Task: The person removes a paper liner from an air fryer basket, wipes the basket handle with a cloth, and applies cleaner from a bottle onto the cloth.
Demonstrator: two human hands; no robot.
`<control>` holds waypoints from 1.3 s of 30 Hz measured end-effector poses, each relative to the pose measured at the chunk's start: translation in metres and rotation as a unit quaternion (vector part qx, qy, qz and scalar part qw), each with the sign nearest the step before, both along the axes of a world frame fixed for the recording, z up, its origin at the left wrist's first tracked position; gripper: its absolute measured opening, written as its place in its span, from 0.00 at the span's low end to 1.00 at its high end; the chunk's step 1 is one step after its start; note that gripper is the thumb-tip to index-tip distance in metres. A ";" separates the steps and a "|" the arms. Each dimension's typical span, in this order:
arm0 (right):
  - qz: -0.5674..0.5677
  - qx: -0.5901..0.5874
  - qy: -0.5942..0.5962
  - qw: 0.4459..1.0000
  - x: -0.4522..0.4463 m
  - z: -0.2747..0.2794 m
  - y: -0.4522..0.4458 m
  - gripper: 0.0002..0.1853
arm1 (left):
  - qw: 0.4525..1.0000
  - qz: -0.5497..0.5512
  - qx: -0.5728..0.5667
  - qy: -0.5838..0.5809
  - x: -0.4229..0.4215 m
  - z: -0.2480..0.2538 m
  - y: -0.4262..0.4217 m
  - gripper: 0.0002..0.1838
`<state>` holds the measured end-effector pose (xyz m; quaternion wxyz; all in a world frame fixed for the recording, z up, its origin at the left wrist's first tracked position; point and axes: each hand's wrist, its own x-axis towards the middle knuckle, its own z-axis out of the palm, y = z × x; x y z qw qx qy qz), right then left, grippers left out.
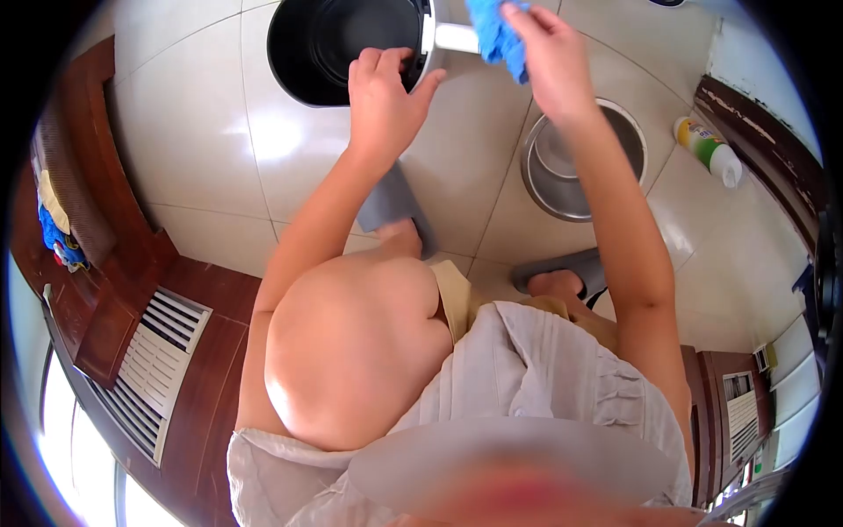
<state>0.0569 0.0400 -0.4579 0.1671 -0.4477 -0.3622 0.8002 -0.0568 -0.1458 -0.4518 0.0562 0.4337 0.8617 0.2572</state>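
Observation:
A black air fryer basket (303, 48) with a pale front and a white handle (457, 38) stands on the tiled floor at the top of the view. My left hand (385, 104) grips its near rim by the handle side, fingers over the inner edge and thumb outside. Bunched in my right hand (558, 70) is a blue cloth (499, 42), pinched between thumb and fingers and lying against the outer end of the handle. Part of the handle is hidden behind the cloth.
A round steel basin (537, 191) sits on the floor below my right forearm. A green, yellow and white bottle (707, 151) lies near the right wall. Brown wooden furniture (211, 285) lines the left. My feet in grey slippers (391, 202) are between.

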 end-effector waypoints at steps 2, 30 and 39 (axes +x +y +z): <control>0.087 0.099 -0.057 0.990 0.004 0.017 -0.019 0.08 | 0.999 -0.021 -0.011 0.027 0.000 -0.003 -0.002 0.21; 0.177 0.685 0.017 0.706 -0.052 0.007 -0.018 0.05 | 0.989 -0.045 0.096 0.101 -0.005 -0.029 0.000 0.17; 0.224 0.697 0.021 0.681 -0.036 0.006 -0.032 0.05 | 0.994 -0.041 0.057 0.086 -0.005 -0.028 -0.003 0.17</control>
